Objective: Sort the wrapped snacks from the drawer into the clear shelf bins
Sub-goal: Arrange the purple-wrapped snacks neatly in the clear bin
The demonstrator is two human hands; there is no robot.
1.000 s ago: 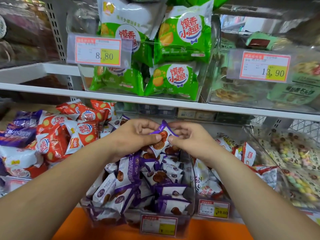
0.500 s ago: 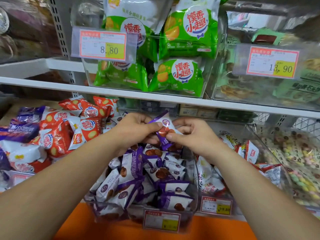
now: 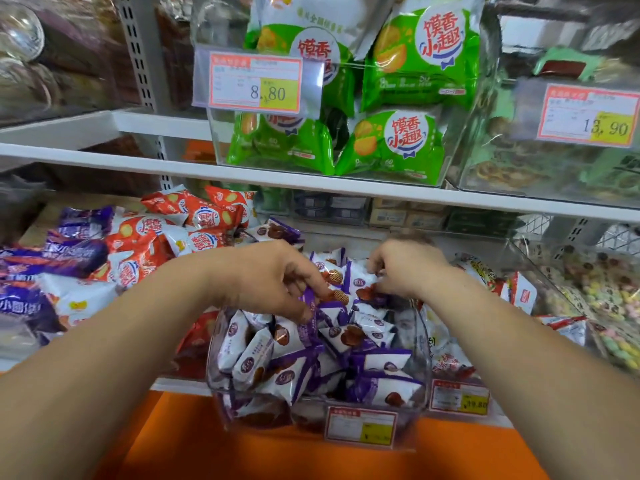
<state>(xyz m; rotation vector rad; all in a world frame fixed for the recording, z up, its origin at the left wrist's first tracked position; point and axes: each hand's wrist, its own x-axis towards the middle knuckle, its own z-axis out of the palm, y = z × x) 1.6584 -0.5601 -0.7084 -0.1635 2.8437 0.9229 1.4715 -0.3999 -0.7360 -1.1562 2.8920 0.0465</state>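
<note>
Head view: both my forearms stretch forward over the clear bin (image 3: pixel 216 393), wrists bent so the hands dip into its heap of purple-and-white snacks (image 3: pixel 346 341). My left hand (image 3: pixel 273 282) is knuckles-up, fingers curled down, thumb and fingertips pinching a purple packet (image 3: pixel 317 303) at the top of the heap. My right hand (image 3: pixel 407 268) is hooked the same way, fingertips down among the snacks near the bin's back; through the blur I cannot tell whether it grips one.
</note>
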